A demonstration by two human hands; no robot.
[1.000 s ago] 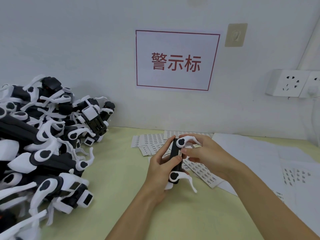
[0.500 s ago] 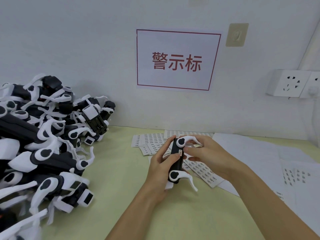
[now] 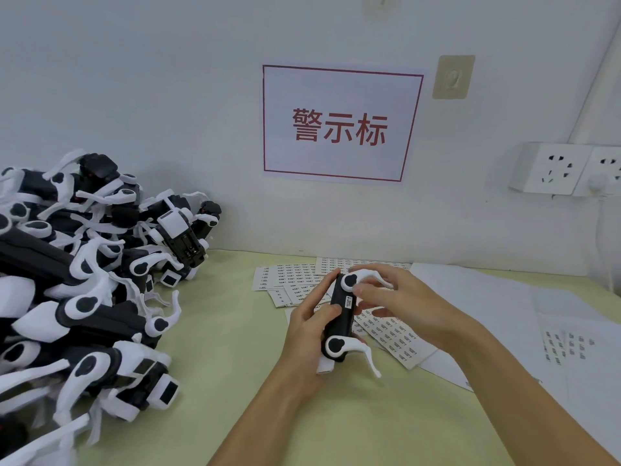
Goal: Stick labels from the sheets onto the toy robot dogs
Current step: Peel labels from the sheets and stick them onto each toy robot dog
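- White label (image 3: 348, 301) already sits on the black flank of the toy dog (image 3: 342, 317), held above the table (image 3: 235, 348).
- Many dogs in the pile (image 3: 84, 280) at left probably await labels; sheets (image 3: 389, 334) lie under the hands.
- Left hand (image 3: 307, 327) grips the dog's body, thumb on top.
- Right hand (image 3: 400, 297), fingers curled, holds the upper leg beside the label.

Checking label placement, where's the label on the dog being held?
The label sits on the held dog, between left hand and right hand.
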